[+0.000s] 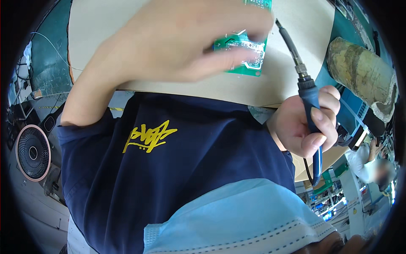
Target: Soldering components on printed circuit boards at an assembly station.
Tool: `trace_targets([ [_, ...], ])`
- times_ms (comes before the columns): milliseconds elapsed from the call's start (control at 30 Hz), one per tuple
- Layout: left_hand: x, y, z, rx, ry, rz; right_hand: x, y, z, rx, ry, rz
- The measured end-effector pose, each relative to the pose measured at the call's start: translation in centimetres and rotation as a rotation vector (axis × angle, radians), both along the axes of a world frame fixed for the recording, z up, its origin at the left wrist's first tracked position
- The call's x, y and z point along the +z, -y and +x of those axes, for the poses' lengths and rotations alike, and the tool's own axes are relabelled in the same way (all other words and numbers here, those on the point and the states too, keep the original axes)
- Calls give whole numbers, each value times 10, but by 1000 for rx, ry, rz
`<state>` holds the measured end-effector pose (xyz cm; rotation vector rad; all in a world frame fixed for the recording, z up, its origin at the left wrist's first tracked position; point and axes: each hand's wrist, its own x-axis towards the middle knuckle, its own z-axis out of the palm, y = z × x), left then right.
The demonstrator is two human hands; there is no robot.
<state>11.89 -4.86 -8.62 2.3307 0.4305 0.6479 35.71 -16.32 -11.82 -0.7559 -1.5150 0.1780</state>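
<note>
A green circuit board (249, 67) lies on the beige work surface in front of me, sharp in outline and partly covered by my left hand (182, 42). That hand is blurred by motion and stretches over the board, thumb and forefinger apart with the board showing between them. I see nothing held in it; its other fingers are hard to make out. My right hand (311, 122) is closed around the blue handle of a soldering iron (310, 95). The iron stands tilted, its dark tip pointing up and away, just right of the board and apart from it.
The beige sheet (296, 55) covers a green table. A worn, stained tube (359, 76) lies at the far right, beside a blue box (353, 110). A round fan (33, 152) stands at the left. Another person (366, 165) is in the right background.
</note>
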Motion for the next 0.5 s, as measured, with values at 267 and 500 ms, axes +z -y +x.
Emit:
trace_targets([
  [267,-12,-15,7,248,220,-42,-4,0,-6,-26,-14,-6],
  [500,-34,-22,11,214,389,12,0,1,-8,-34,30,-45],
])
